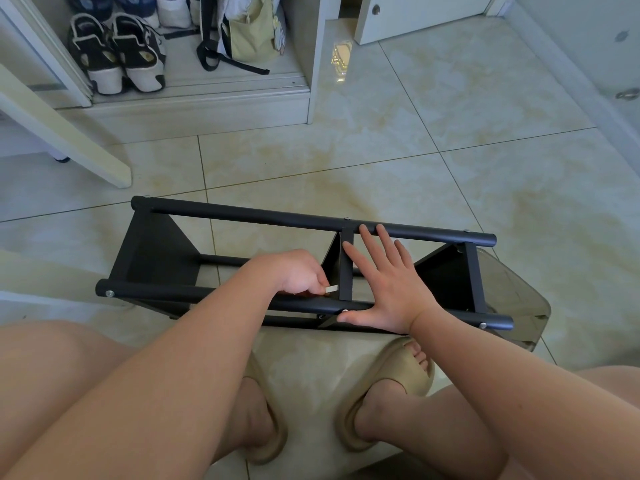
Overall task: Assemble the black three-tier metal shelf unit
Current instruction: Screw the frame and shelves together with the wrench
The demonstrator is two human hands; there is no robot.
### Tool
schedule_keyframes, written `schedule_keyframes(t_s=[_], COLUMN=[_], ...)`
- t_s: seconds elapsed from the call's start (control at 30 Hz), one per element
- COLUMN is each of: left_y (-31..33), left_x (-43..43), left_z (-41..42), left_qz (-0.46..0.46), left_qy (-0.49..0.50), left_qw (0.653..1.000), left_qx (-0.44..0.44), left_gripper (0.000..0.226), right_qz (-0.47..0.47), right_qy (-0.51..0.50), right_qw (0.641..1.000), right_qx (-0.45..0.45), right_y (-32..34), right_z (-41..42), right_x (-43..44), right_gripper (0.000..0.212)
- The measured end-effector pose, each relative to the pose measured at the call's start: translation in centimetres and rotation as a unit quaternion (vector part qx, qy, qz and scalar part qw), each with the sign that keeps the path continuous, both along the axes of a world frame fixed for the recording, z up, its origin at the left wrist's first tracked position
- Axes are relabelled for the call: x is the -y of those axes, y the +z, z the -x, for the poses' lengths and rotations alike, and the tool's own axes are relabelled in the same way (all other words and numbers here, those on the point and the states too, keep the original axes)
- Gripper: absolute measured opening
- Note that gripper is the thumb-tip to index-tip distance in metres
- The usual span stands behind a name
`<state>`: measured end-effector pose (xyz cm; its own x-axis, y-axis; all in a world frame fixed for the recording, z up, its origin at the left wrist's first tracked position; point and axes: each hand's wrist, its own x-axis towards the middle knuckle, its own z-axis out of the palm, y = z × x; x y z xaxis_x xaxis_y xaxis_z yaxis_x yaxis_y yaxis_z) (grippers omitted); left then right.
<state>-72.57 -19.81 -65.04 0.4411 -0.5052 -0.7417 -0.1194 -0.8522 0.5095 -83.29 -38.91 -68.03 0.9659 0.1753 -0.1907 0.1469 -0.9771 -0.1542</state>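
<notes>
Shelf unit [242,212] in black metal lies on its side on the pale tiled floor [450,188], just beyond your feet, its long tubes running left to right across the view. You see a far tube [415,231] and a near tube [166,294], joined by three flat black panels: one at the left end, one near the middle, one at the right end. Your left hand [298,271] is curled, and its fingertips pinch a small pale tool [331,289] just above the near tube, right beside the edge of the middle panel [346,268]. What kind of tool it is cannot be told. Your right hand [388,289] lies flat and spread, fingers straight, reaching from the near tube up to the far one; its thumb rests on the near tube beside a silver screw head [345,310]. The right end of the unit sits against a smoky translucent object [519,306] whose nature is unclear. Your bare knees frame the bottom of the view, and your feet wear tan slippers [398,375] on the tiles. At the top left, an open white cupboard [242,109] holds black-and-white sneakers [114,53] and a pale green bag [252,32].
</notes>
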Motion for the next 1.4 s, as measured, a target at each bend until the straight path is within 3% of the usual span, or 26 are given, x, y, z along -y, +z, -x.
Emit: schedule_keyframes(t_s=[0.37,0.5,0.57,0.63,0.73,1.07,1.4], left_y=[-0.2,-0.5,-1.0,-1.3,-1.1,-0.8,-0.3], left_x=[0.1,0.4,0.6,0.7,0.9,1.7,2.7], left_z=[-0.5,-0.2,0.1,0.3,0.5,1.1,1.2], left_qz=[0.018,0.094,0.115,0.115,0.106,0.095,0.108], left_qy=[0.04,0.168,0.243,0.292,0.331,0.313,0.382], left_qw=[0.999,0.979,0.956,0.939,0.927,0.943,0.914], left_qx=[0.026,-0.064,-0.118,-0.138,-0.145,-0.069,-0.083], left_gripper=[0.019,0.009,0.02,0.023,0.008,0.012,0.015], right_qz=[-0.005,-0.004,-0.006,-0.005,-0.004,-0.008,-0.016], right_qy=[-0.001,0.0,0.001,0.001,-0.001,-0.002,-0.003], right_qw=[1.0,1.0,1.0,1.0,1.0,1.0,1.0], right_qx=[-0.009,-0.011,-0.009,-0.011,-0.015,-0.011,-0.008], right_y=[0.2,0.2,0.2,0.2,0.2,0.2,0.2], right_z=[-0.1,-0.1,-0.1,-0.1,-0.1,-0.1,-0.1], right_x=[0.0,0.0,0.0,0.0,0.0,0.0,-0.1], right_gripper=[0.121,0.121,0.12,0.12,0.121,0.121,0.121])
